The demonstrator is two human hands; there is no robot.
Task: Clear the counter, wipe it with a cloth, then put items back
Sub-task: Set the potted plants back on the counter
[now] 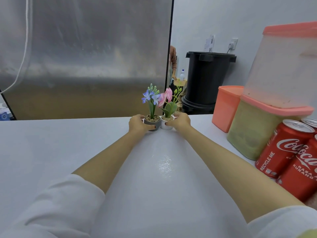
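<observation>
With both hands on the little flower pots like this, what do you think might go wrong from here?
1. The grey pot and white pot sit close to the counter's far edge; a forward nudge might send them over.
2. The left hand and right hand grip low while the flowers stand tall, so a pot may tip.
3. The right forearm passes near the cola cans; swinging right might knock them.

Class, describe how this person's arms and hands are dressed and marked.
White left sleeve and white right sleeve end near the elbows. Left grip and right grip are gloveless, with thumbnails painted dark red.
</observation>
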